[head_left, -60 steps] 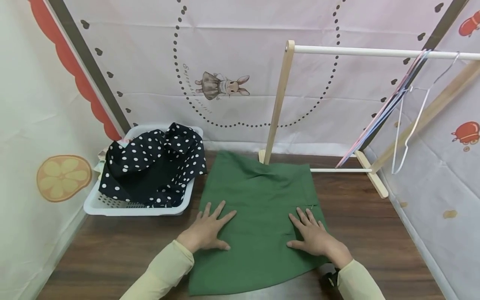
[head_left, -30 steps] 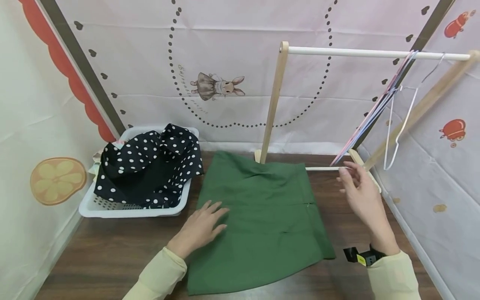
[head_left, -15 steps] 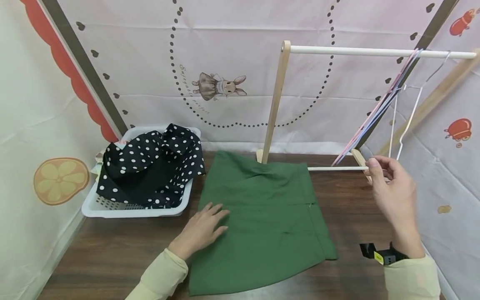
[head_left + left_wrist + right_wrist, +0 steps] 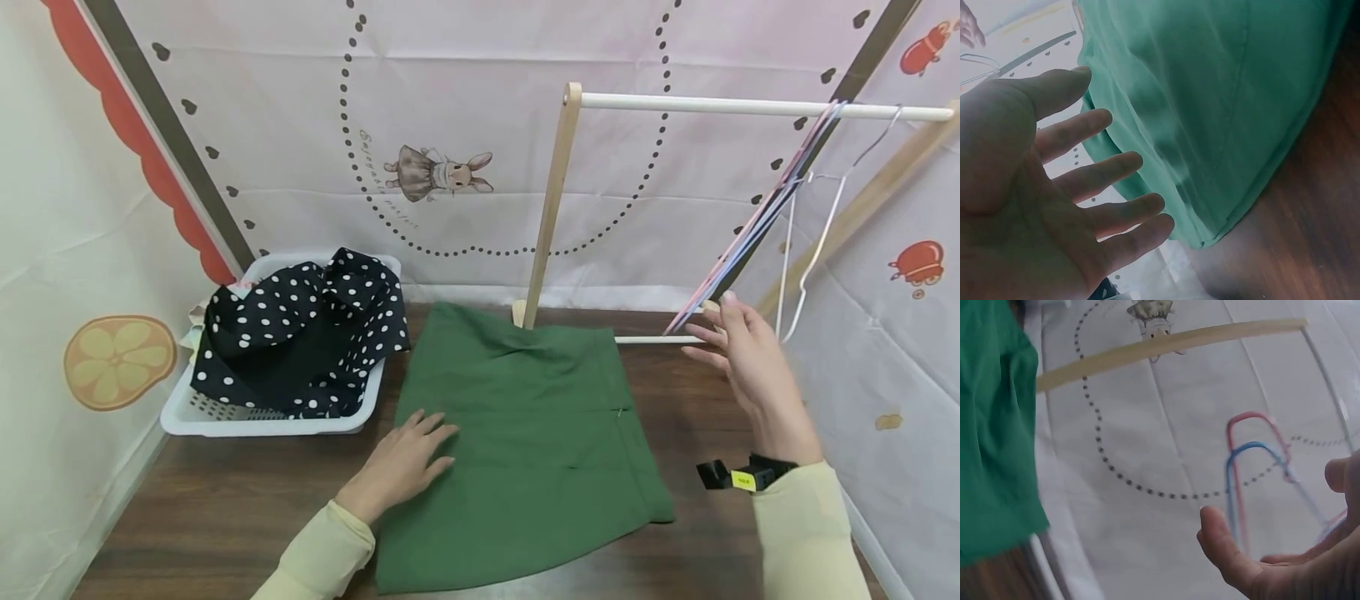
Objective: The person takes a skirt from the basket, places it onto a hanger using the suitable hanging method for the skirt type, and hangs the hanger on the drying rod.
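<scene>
A green skirt (image 4: 517, 467) lies spread flat on the dark wooden surface. Over its left edge is my left hand (image 4: 401, 462), fingers loosely spread; the left wrist view shows its open palm (image 4: 1041, 169) beside the cloth, gripping nothing. My right hand (image 4: 757, 367) is raised at the right, fingers apart, close to the lower ends of the hangers. Pink and blue hangers (image 4: 757, 221) hang bunched on the rack's white rail (image 4: 697, 103), and a white hanger (image 4: 825, 229) hangs just right of them. In the right wrist view, the blue hanger (image 4: 1230, 487) appears beyond the thumb and fingers, with contact unclear.
A white basket (image 4: 262, 427) at the left holds a black polka-dot garment (image 4: 300, 333) and other cloth. The rack's wooden post (image 4: 553, 208) and lower white bar (image 4: 645, 339) stand behind the skirt. Patterned fabric walls (image 4: 480, 208) enclose the back and sides.
My right hand has left the skirt, risen to the right as far as the white hanger, then shifted slightly back left with its fingers spreading. The left hand stays nearly in place.
</scene>
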Motion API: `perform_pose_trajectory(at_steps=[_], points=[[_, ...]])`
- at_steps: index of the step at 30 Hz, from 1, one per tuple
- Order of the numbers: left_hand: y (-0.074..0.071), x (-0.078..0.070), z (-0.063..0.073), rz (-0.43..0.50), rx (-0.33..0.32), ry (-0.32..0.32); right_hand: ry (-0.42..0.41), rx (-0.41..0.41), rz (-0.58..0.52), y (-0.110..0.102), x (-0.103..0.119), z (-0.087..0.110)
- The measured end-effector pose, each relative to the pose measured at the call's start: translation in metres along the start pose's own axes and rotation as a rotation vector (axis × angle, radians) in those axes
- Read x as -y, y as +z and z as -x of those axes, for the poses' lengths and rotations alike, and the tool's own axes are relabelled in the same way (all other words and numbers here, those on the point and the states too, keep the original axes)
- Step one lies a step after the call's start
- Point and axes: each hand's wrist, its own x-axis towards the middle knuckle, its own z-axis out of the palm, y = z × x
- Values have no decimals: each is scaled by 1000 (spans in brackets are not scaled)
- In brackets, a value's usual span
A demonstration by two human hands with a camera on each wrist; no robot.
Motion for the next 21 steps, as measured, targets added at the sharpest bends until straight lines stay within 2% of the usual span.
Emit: perform_pose_trajectory(at_steps=[2, 4, 10, 14, 21], points=[[1, 0, 2, -1, 1, 0, 57, 41, -85, 2, -1, -6], [1, 1, 2, -2, 0, 2, 81, 58, -127, 4, -3, -11], [3, 2, 4, 14, 5, -4, 80, 32, -228, 12, -7, -22], [4, 3, 5, 13, 8, -12, 73, 2, -249, 15, -7, -25], [5, 5, 7, 16, 9, -15, 84, -20, -214, 16, -5, -22]])
